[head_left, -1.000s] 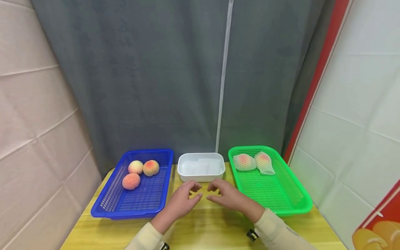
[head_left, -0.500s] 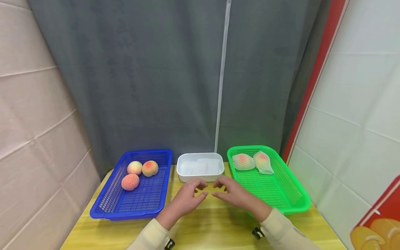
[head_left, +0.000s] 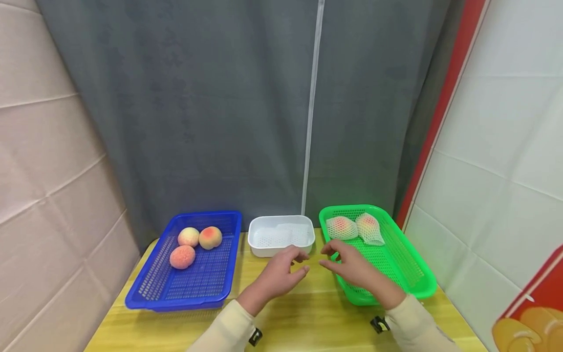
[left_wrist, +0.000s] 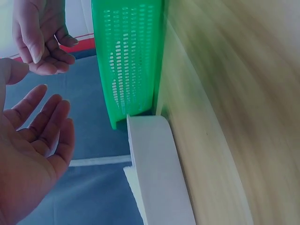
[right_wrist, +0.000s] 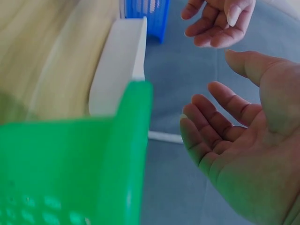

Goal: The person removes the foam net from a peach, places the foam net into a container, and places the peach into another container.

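My left hand (head_left: 281, 274) hovers in front of the white basket (head_left: 259, 251), its fingers loosely bent and nothing in them. Facing it, my right hand (head_left: 352, 266) is held over the near left edge of the green basket (head_left: 409, 283), also with nothing in its grasp. In both wrist views the palms and relaxed fingers show bare. Two peaches in white foam nets, one (head_left: 342, 228) beside the other (head_left: 369, 228), lie at the back of the green basket. Net sleeves (head_left: 292, 233) lie in the white basket.
On the left, a blue basket (head_left: 206, 298) holds three bare peaches: a pale one (head_left: 188, 237), an orange-red one (head_left: 210, 238) and a pink one (head_left: 182, 257). All the baskets stand on a wooden table (head_left: 290, 313) against a grey curtain (head_left: 198, 107).
Both hands have moved to the right, the right one now overlapping the green basket's edge. The gap between them has grown slightly. The peaches and baskets stay as they were.
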`<state>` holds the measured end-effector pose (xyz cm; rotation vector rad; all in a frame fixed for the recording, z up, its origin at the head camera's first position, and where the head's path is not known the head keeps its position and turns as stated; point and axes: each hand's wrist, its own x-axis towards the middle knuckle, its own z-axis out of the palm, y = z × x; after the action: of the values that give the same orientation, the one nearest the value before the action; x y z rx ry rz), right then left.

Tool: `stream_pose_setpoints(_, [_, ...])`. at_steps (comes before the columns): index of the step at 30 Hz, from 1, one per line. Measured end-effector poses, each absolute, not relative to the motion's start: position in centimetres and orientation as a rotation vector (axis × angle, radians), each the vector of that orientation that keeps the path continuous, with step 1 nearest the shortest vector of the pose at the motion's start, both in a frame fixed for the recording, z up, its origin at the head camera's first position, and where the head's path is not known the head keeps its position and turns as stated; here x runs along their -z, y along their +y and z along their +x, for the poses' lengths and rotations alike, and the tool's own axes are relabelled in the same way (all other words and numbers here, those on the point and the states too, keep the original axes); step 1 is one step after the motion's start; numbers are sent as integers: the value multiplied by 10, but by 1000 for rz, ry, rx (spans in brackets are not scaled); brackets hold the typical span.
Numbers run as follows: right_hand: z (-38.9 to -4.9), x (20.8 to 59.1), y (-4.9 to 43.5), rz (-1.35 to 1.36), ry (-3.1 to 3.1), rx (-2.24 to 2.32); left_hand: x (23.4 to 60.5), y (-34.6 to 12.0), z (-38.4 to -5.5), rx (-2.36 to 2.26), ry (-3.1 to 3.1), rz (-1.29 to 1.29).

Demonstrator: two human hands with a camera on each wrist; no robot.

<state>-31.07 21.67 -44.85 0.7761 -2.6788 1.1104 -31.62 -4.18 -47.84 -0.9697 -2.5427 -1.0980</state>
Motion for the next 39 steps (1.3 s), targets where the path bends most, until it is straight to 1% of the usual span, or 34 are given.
stream_pose_setpoints(10, [-313, 442, 250, 643, -2627, -1123, 471, -12, -320, 1019, -2519, -1062])
stream_pose_setpoints(16, [-315, 438, 265, 610, -2634, -1104, 471, 3, -324, 952, -2483, -1121])
stream_pose_setpoints(24, [-316, 438, 279, 521, -2662, -1109, 481, 30, -333, 760, -2472, -1286])
stream_pose_setpoints(34, [-323, 438, 290, 510, -2661, -1099, 496, 62, -346, 405, -2410, -1408])
stream_pose_setpoints(39, [-327, 437, 295, 506, -2664, -1116, 502, 74, -348, 238, -2415, -1427])
